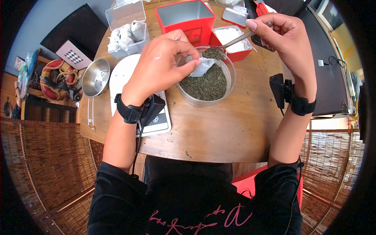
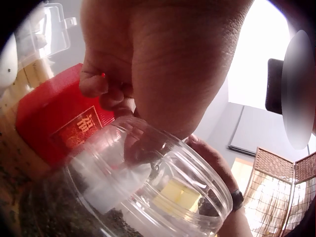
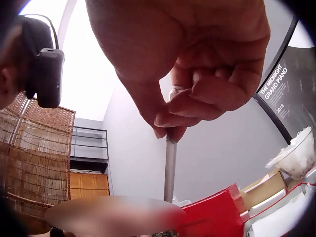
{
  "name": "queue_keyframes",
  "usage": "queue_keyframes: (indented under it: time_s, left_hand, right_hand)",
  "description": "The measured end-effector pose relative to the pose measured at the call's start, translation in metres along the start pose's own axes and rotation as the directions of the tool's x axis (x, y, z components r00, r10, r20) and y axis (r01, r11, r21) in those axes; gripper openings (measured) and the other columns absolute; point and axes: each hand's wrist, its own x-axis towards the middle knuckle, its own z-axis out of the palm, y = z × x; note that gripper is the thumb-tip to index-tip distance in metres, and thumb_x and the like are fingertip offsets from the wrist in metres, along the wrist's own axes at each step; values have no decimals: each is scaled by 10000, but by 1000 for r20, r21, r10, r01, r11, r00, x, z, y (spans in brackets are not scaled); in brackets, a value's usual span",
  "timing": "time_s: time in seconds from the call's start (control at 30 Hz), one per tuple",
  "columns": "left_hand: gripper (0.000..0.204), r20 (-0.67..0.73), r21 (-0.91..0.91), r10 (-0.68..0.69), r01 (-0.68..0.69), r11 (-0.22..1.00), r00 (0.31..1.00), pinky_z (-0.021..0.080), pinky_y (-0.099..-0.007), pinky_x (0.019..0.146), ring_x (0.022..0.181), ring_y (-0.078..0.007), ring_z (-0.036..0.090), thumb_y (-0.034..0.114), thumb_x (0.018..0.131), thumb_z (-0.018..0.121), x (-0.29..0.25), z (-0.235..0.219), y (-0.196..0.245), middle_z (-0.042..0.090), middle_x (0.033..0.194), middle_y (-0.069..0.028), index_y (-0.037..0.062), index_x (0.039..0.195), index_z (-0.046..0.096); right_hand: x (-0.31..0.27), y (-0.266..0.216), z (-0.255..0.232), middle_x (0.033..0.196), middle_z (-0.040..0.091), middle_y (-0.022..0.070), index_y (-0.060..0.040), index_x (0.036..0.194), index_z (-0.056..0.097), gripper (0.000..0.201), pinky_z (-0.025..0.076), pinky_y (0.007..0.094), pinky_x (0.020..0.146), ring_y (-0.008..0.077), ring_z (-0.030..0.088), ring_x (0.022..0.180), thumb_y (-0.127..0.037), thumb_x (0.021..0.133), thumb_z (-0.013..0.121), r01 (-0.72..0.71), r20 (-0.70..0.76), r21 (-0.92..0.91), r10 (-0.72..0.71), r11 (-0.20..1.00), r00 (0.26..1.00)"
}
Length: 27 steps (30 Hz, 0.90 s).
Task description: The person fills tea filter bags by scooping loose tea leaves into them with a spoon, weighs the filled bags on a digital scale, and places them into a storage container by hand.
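My left hand [image 1: 166, 64] pinches the edge of a small white tea bag [image 1: 202, 67] between thumb and forefinger. The bag hangs over a clear round plastic jar [image 1: 231, 84] that holds dried green leaves [image 1: 205, 86]. My right hand [image 1: 284, 37] grips the handle of a metal spoon [image 1: 239, 38], which slants down to the left. Its bowl, heaped with leaves, is at the bag's upper edge, inside the jar's rim. In the left wrist view the bag [image 2: 111, 187] shows through the jar wall. The right wrist view shows fingers pinching the spoon handle [image 3: 170, 168].
Behind the jar stand a red tin [image 1: 188, 29] and a red box [image 1: 235, 51] with white bags. Filled white pouches lie in a clear plastic box [image 1: 143, 41]. A white scale [image 1: 160, 121] sits under my left forearm, beside a steel pan [image 1: 92, 84].
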Motion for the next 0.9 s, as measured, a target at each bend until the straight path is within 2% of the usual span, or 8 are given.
queue_keyframes:
  time_s: [0.23,0.37,0.53,0.6,0.7,0.73,0.8,0.9]
  left_hand:
    - [117,20,-8,-46,46,999,999,427,-307,635,706,-173,539,101,815,805,0,-2,2,587,806,-40,22,881,749]
    - [111,18,-6,-7,7,1000,1000,424,-300,624,695,-162,530,92,808,792,0,1,0,581,797,-44,18,875,745]
    - [107,6,-22,-9,9,1000,1000,419,-286,607,677,-144,521,81,802,776,0,1,-1,576,786,-40,21,881,737]
    - [100,-10,10,13,-12,1000,1000,420,-285,599,667,-140,517,78,802,766,0,1,-1,574,779,-35,29,883,733]
    - [98,-13,5,15,-15,1000,1000,429,-291,595,659,-147,522,86,798,762,0,1,-1,576,776,-39,33,875,732]
    - [98,-12,4,14,-14,1000,1000,429,-291,595,659,-147,522,86,798,762,0,1,-2,576,776,-39,33,875,732]
    - [95,-40,43,59,-57,997,997,436,-297,597,658,-159,530,91,790,753,1,3,-2,576,769,-47,34,864,733]
    - [97,-45,69,68,-64,996,997,441,-303,596,658,-173,543,93,782,747,1,3,-2,579,764,-53,36,860,735]
  right_hand:
    - [-3,-4,-6,694,596,-65,-64,940,785,216,315,194,546,-3,490,625,-279,954,780,133,-56,-54,-136,990,989]
    - [-6,-10,-12,696,593,-67,-63,944,773,214,321,194,554,-3,489,628,-273,977,752,116,-67,-71,-120,991,991]
    - [-10,-17,0,705,588,-80,-65,941,743,209,334,188,553,-4,486,630,-256,1014,698,93,44,35,-95,995,995]
    - [-11,-17,12,701,597,-61,-36,928,732,215,367,196,555,8,504,634,-231,1010,698,74,69,-31,-72,997,995]
    - [-3,-2,29,623,611,127,32,863,714,262,444,320,523,172,541,506,-214,950,731,376,117,-273,-357,886,927]
    - [-3,1,33,623,611,127,32,863,714,262,444,320,523,172,541,506,-214,950,731,375,118,-272,-356,886,927]
    - [-3,1,41,591,620,106,31,844,713,271,452,302,516,147,570,503,-216,956,726,236,262,-93,-205,967,943]
    - [1,1,46,558,602,38,13,827,724,289,436,258,503,85,568,510,-230,983,709,104,358,-22,-89,994,930]
